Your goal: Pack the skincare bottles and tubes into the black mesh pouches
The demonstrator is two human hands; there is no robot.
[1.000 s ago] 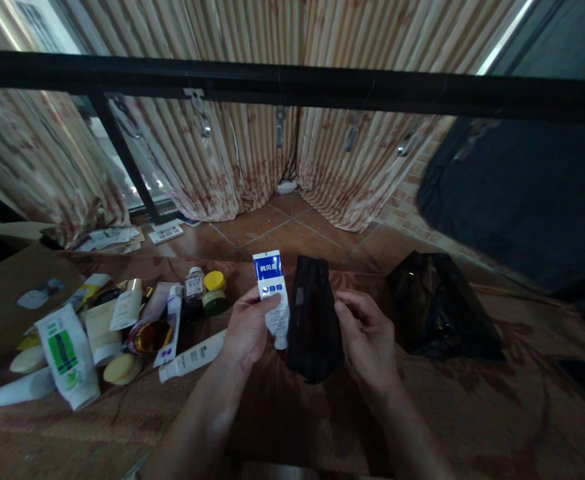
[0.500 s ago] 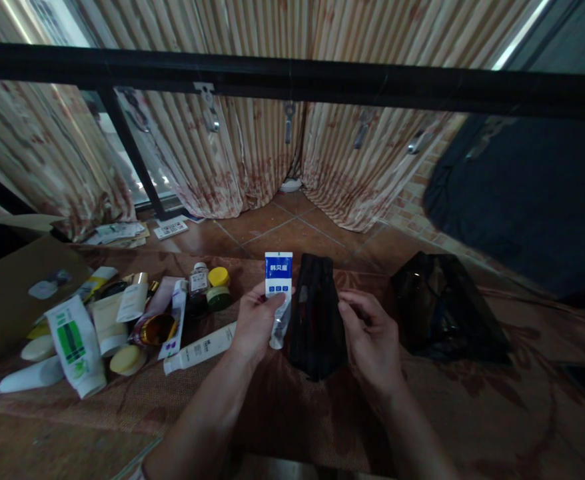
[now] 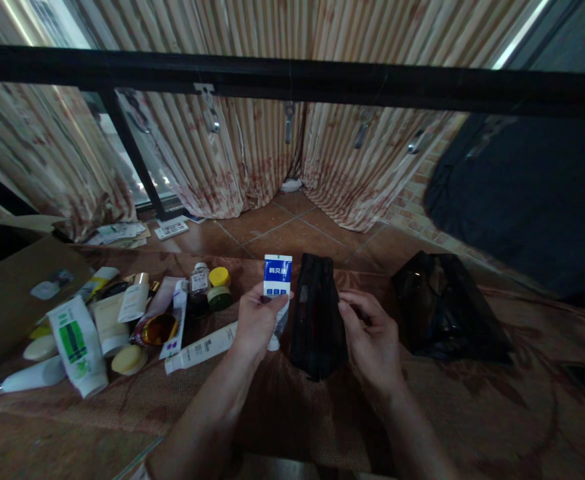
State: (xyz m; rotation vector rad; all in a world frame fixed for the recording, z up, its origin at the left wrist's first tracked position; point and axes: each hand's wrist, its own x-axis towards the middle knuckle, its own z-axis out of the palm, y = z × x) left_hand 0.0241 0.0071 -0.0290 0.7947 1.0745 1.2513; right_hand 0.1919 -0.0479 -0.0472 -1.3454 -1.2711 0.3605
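A blue and white squeeze tube stands upright in my left hand, pinched between thumb and fingers. Just right of it is a black mesh pouch, standing on the patterned cloth. My right hand has its thumb and forefinger pinched at the pouch's right edge. What the pouch holds is too dark to make out. Behind my left wrist lies a long white tube, partly covered by the hand.
To the left lie several toiletries, among them a green-labelled white tube, a yellow-lidded jar and a small clear bottle. A cardboard box stands behind them. On the right sits a second black bag. A dark rail crosses ahead.
My left thumb sits slightly higher on the blue and white tube, whose lower part is now more covered by the hand. My right hand has stayed at the pouch's edge.
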